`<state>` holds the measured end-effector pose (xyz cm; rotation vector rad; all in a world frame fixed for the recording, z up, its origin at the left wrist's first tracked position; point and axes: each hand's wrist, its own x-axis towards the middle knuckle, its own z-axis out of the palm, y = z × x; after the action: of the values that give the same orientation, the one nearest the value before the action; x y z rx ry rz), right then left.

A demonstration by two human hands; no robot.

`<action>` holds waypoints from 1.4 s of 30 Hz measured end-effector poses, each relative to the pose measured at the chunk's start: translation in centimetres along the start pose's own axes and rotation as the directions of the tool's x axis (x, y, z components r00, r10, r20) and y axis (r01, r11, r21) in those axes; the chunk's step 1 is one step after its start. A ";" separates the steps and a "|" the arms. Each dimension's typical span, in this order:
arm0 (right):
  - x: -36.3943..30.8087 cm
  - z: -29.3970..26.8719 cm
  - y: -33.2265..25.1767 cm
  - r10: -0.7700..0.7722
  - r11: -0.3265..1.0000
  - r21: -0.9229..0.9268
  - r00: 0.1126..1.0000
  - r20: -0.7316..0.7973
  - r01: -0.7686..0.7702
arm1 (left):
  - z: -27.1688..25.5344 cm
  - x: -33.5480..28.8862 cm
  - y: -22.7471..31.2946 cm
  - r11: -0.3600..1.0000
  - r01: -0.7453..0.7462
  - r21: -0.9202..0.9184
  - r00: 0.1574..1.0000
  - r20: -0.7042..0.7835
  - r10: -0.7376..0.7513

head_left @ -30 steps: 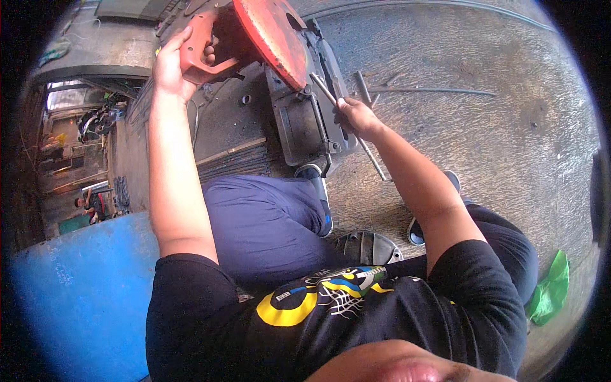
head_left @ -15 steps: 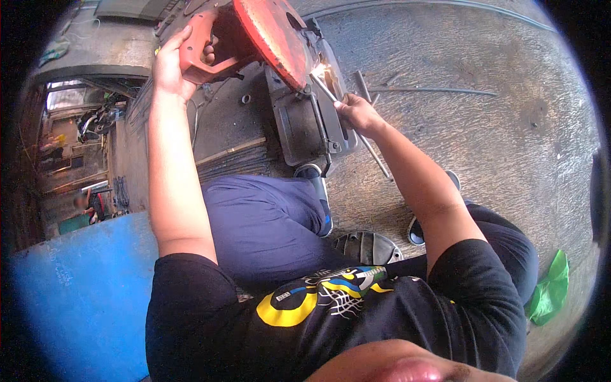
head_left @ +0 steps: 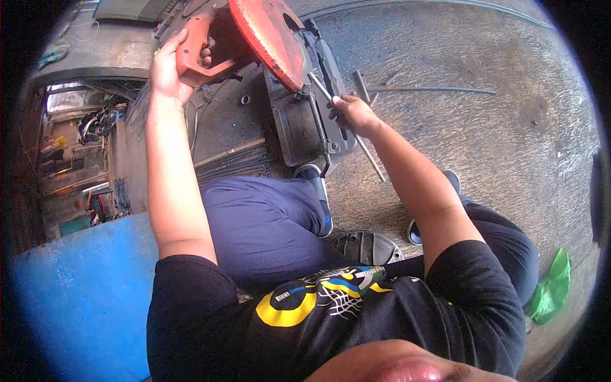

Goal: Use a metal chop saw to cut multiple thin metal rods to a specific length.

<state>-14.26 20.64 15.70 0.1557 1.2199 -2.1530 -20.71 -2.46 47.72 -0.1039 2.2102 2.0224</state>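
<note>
An orange-red chop saw stands ahead of me, its round blade guard point(head_left: 270, 41) above a dark grey base point(head_left: 294, 124). My left hand point(head_left: 170, 70) is wrapped round the saw's D-shaped handle point(head_left: 202, 67). My right hand point(head_left: 355, 114) grips a thin metal rod point(head_left: 370, 158), which slants across the right side of the base. The rod's far end lies close to the lower edge of the guard. No sparks show at that end. The blade itself is hidden by the guard.
A short piece of pipe point(head_left: 361, 86) and a longer rod point(head_left: 439, 90) lie on the floor right of the saw. Dark bars point(head_left: 235, 162) are stacked left of its base. A blue panel point(head_left: 89, 293) is at my left, a green bag point(head_left: 552, 290) at my right.
The bright sparks by the guard have gone. My right hand and the rod have shifted slightly left. My left hand stays on the handle, a touch farther left.
</note>
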 end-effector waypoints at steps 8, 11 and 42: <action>0.0 0.3 0.0 -0.056 0.996 -0.072 0.998 -0.035 0.053 | 0.3 0.1 0.1 0.998 0.035 -0.043 0.998 -0.051 -0.037; 0.3 0.2 0.0 -0.073 0.993 -0.096 0.996 -0.051 0.068 | 0.3 0.0 0.0 0.999 0.020 -0.031 0.998 -0.063 -0.022; 0.4 1.5 -0.4 -0.435 0.781 -0.580 0.868 -0.239 0.232 | 0.5 -0.1 0.1 1.000 0.022 -0.015 0.996 -0.085 -0.023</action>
<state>-14.51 19.35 16.65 0.0938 2.1745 -2.0251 -20.63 -1.96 47.77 -0.2195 2.2340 2.0588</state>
